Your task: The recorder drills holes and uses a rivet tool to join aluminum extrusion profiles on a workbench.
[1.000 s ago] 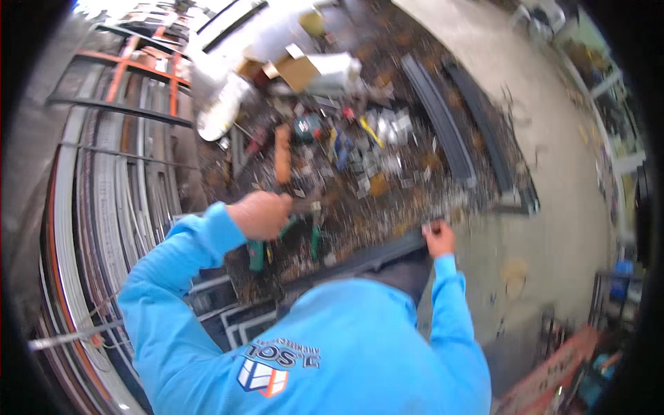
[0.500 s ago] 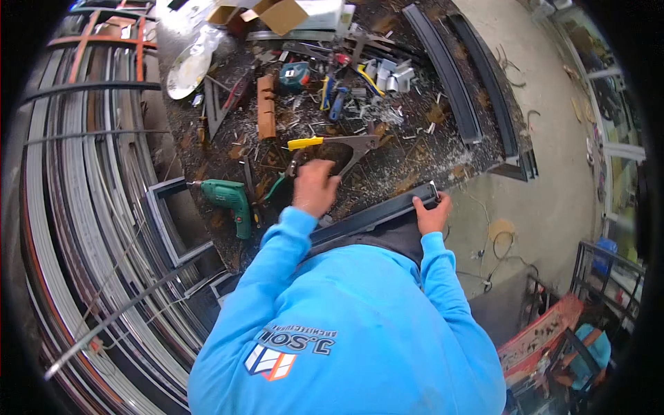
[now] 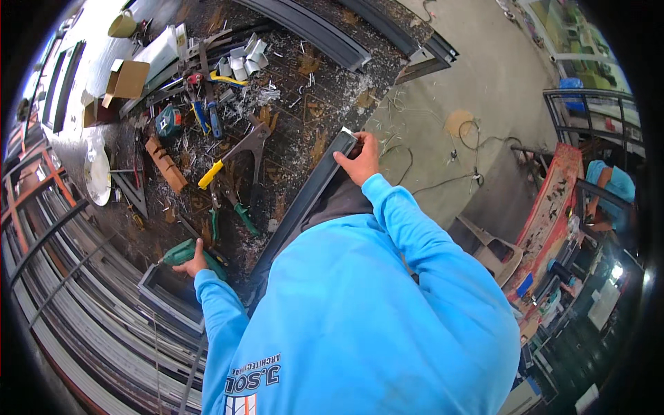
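My left hand (image 3: 192, 260) is closed over the body of a green power drill (image 3: 216, 268) at the left edge of the dark workbench. My right hand (image 3: 361, 160) pinches the far end of a long dark grey metal profile (image 3: 304, 197), thumb on top; its fingers are partly hidden. The profile lies slantwise along the bench's near edge, against my body. Green-handled pliers (image 3: 245, 220) lie between my hands. Beyond them rests a grey hand tool with a yellow grip (image 3: 210, 175), its two long arms spread.
Metal shavings and offcuts (image 3: 249, 59), a notched brown block (image 3: 164, 164) and a teal tape measure (image 3: 168, 121) litter the bench (image 3: 294, 117). Further dark profiles (image 3: 311, 31) lie at the back. Long bars (image 3: 83, 304) fill a rack at left. Another person (image 3: 612, 187) is at the right.
My left hand has moved from beside the green-handled pliers to the drill. My right hand stays at the profile's end. The whole view has turned.
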Action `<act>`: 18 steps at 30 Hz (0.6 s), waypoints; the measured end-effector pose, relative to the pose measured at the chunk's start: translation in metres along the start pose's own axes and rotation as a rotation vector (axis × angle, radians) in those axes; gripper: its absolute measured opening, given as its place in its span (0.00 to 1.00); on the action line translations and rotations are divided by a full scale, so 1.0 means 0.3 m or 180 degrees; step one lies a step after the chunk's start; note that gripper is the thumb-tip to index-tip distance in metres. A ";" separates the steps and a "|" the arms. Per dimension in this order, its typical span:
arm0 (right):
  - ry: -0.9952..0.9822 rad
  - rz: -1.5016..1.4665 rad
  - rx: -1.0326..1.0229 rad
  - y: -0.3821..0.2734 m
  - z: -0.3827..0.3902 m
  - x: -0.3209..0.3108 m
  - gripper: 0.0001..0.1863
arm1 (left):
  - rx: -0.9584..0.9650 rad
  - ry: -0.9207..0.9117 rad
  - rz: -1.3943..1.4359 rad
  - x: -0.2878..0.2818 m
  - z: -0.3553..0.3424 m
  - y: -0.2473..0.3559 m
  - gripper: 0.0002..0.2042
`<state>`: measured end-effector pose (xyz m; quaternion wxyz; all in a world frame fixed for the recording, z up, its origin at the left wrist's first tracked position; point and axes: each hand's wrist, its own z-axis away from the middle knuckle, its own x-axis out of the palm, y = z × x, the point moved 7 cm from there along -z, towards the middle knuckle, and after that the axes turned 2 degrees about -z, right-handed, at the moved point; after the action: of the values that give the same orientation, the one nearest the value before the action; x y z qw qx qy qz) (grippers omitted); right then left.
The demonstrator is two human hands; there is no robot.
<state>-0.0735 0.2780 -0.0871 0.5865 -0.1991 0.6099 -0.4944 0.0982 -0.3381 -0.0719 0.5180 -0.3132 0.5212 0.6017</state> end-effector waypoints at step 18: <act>-0.0259 -0.0111 0.0298 -0.051 0.006 0.025 0.40 | 0.2139 -0.3929 0.0587 -0.250 1.041 0.737 0.37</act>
<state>-0.0789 0.2645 -0.0781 0.6108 -0.2018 0.5582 -0.5240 -0.0408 -0.0456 0.1452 0.7343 0.3072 0.3143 0.5174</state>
